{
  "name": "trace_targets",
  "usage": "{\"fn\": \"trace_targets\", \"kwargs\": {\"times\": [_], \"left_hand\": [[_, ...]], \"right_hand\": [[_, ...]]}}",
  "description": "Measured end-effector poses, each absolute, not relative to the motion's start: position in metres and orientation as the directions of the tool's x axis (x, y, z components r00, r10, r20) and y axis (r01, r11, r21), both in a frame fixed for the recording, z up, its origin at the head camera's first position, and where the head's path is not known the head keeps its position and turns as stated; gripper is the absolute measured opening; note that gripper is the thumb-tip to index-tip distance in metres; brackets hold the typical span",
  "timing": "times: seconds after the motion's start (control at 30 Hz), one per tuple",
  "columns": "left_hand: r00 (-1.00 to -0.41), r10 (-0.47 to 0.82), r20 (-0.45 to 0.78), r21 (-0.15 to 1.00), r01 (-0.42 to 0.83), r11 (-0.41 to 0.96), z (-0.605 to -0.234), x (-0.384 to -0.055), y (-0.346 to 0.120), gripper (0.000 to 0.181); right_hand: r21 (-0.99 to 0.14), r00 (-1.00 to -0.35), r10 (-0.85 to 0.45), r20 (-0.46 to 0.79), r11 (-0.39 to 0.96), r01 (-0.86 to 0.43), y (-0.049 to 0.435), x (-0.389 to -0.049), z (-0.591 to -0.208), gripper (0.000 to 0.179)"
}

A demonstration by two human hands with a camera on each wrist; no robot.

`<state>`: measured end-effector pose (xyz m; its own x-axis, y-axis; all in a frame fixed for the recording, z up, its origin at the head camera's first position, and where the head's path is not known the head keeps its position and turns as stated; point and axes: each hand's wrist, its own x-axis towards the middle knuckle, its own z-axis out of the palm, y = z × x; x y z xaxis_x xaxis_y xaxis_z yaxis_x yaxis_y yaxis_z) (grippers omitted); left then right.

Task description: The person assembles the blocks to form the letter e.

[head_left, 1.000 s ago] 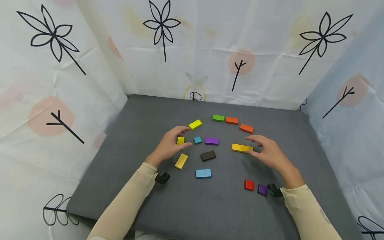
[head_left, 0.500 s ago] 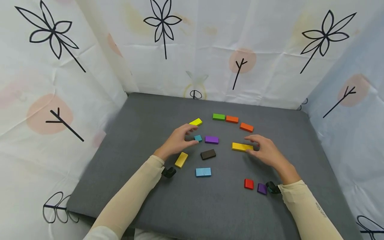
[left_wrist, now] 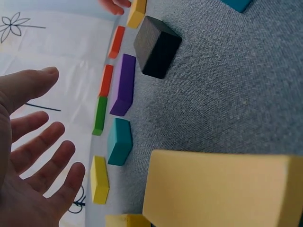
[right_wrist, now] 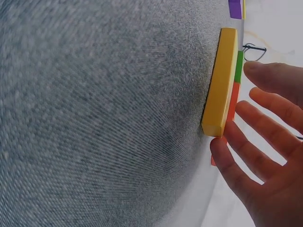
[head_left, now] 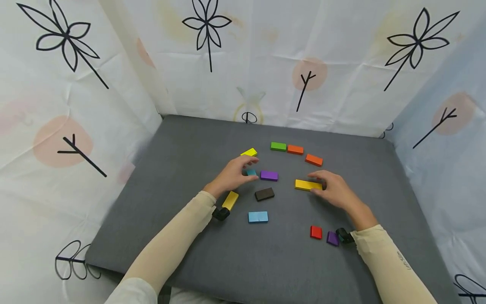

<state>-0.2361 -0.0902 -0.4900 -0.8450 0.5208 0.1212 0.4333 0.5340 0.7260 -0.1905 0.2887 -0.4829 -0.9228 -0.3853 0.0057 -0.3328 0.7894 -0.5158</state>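
My left hand (head_left: 231, 175) hovers with relaxed, spread fingers over a small teal block (head_left: 251, 172), partly covering it in the head view. Beyond its fingertips lies a bright yellow block (head_left: 249, 152); below the wrist is a pale yellow block (head_left: 230, 200), large in the left wrist view. Another small yellow block (left_wrist: 125, 220) shows only at that view's bottom edge. To the right are a purple block (head_left: 269, 175) and a dark brown block (head_left: 264, 194). My right hand (head_left: 334, 189), fingers apart and holding nothing, is by the right end of a long golden-yellow block (head_left: 305, 185).
Towards the back of the grey table (head_left: 190, 143) lie a green block (head_left: 279, 146) and two orange ones (head_left: 295, 149). Nearer are a light blue block (head_left: 258, 217), a red block (head_left: 316, 232) and a dark purple one (head_left: 332, 238). White printed curtains (head_left: 258, 63) surround the table.
My left hand has shifted right and slightly away from me, from the small yellow block to over the teal block. The right hand has hardly moved, and the blocks lie as before.
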Motion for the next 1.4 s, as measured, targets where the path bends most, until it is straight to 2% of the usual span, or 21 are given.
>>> {"fn": "trace_targets", "kwargs": {"times": [0.23, 0.57, 0.97, 1.4], "left_hand": [[-0.855, 0.514, 0.060, 0.745, 0.382, 0.547, -0.493, -0.247, -0.080, 0.061], [-0.837, 0.546, 0.000, 0.706, 0.387, 0.593, -0.500, -0.259, -0.065, 0.058], [-0.843, 0.537, -0.014, 0.677, 0.387, 0.626, -0.514, -0.266, -0.059, 0.053], [-0.844, 0.537, -0.008, 0.627, 0.414, 0.660, -0.521, -0.267, -0.052, 0.037]], "right_hand": [[-0.510, -0.922, -0.386, -0.015, 0.796, -0.325, 0.289, -0.194, -0.482, 0.046], [-0.493, -0.919, -0.390, -0.063, 0.813, -0.312, 0.290, -0.199, -0.483, 0.037], [-0.443, -0.914, -0.392, -0.100, 0.840, -0.312, 0.286, -0.203, -0.482, 0.036], [-0.428, -0.912, -0.395, -0.112, 0.847, -0.314, 0.287, -0.205, -0.483, 0.036]]}}
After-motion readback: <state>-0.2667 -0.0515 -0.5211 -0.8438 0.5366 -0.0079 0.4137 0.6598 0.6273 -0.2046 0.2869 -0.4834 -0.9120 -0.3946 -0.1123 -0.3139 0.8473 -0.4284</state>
